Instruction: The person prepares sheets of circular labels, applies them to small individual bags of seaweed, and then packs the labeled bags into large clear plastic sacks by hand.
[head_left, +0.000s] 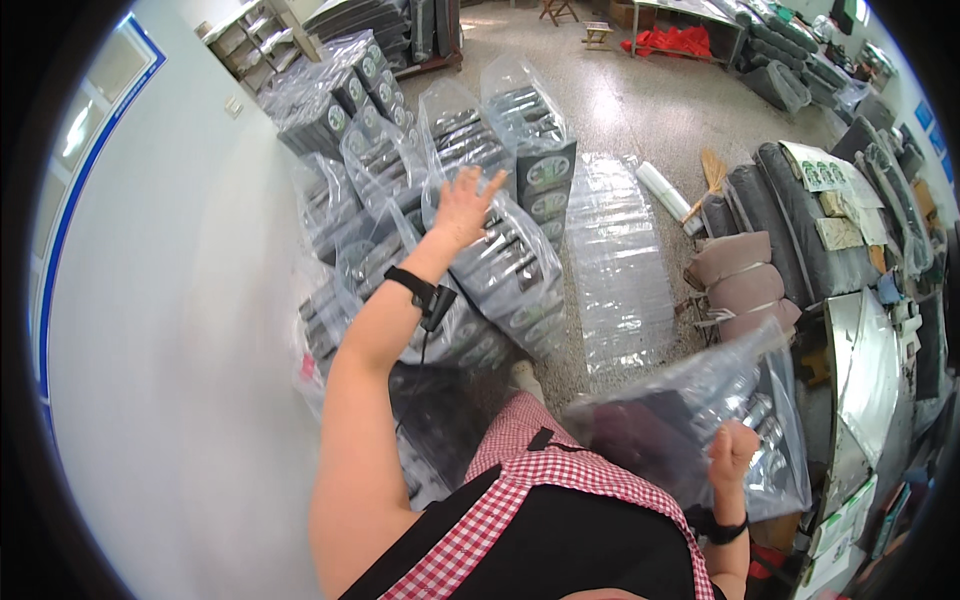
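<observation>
My left hand (465, 206) reaches forward with its fingers spread, over a clear-plastic-wrapped bundle (506, 259) of dark, flat packs; whether it touches the plastic, I cannot tell. Several more bagged stacks (461, 142) crowd around it, some with round green-and-white printed marks on their sides. At my right side, my right hand (733, 454) is curled into a fist against a large clear plastic bag (675, 405) and seems to grip it. The bag is slanted and partly blurred, with dark shapes showing through. A black strap with a small device circles my left forearm.
A white wall (187, 300) runs along the left. A clear plastic sheet (622, 262) lies on the speckled floor, with a white roll (667, 196) and a straw broom (709, 184) beside it. To the right are rolled dark bundles (795, 217) and a tied pinkish bundle (742, 277).
</observation>
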